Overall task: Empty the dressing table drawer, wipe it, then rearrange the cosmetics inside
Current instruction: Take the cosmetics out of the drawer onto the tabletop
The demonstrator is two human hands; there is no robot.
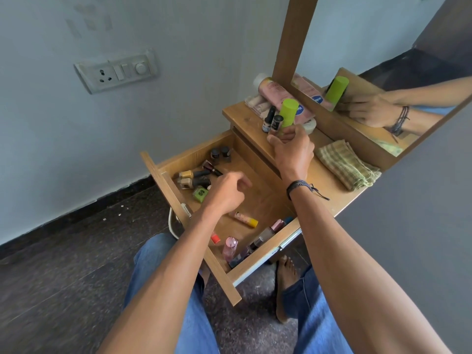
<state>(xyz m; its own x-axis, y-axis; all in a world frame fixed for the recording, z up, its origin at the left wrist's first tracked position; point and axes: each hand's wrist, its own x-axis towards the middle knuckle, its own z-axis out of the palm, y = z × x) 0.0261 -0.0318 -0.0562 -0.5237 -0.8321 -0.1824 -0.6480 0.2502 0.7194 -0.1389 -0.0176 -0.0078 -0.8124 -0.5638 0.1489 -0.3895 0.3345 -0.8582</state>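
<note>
Two hands work at the open drawer [222,282]. Our right hand [291,149], at the table top's [329,186] far-left corner, clasps one green-capped bottle [289,111] beside two small dark-capped bottles [271,119]. Our left hand [227,194] hovers loose-fingered and empty over five or so nail polishes [194,181] against the drawer's front panel. Two dark jars [219,152] stand in its far corner. One checked cloth [347,164] lies by the mirror edge.

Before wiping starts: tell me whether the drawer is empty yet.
Not empty. Nail polish bottles and a yellow-capped tube lie inside the open drawer.
</note>
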